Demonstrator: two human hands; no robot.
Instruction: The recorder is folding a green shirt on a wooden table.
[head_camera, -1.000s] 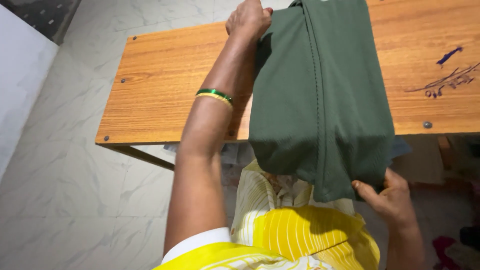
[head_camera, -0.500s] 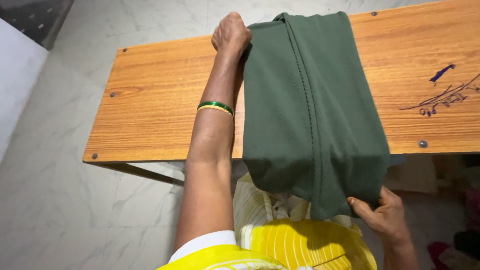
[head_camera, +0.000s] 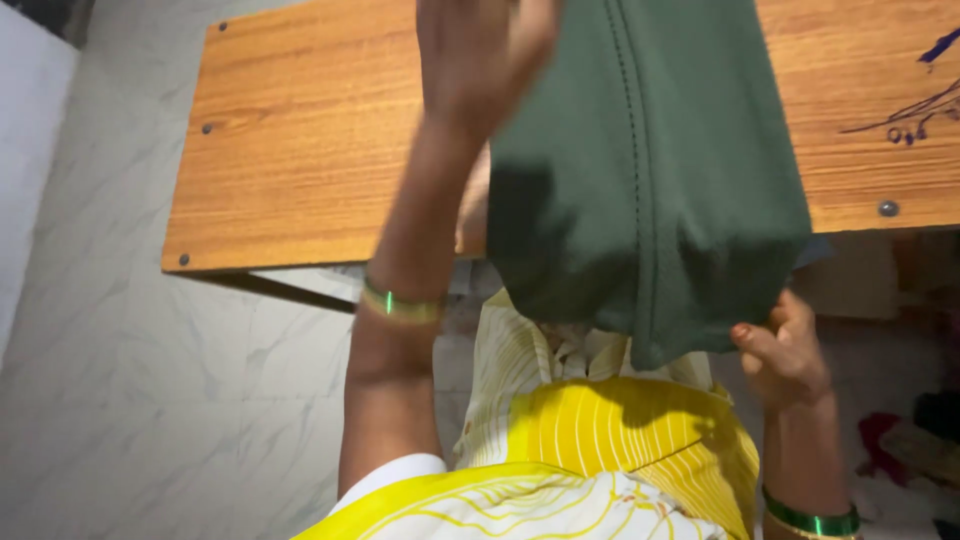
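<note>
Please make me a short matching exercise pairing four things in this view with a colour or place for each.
Things:
1. cloth
2. table
3. left hand
4. right hand

Descriptions:
A. orange-brown wood, with dark scribbles near its right end
B. grips the cloth's lower edge, in front of the table
C. dark green, with a stitched seam running down it
D. raised over the table, at the cloth's upper left

Pairs: 1-C, 2-A, 3-D, 4-B
</note>
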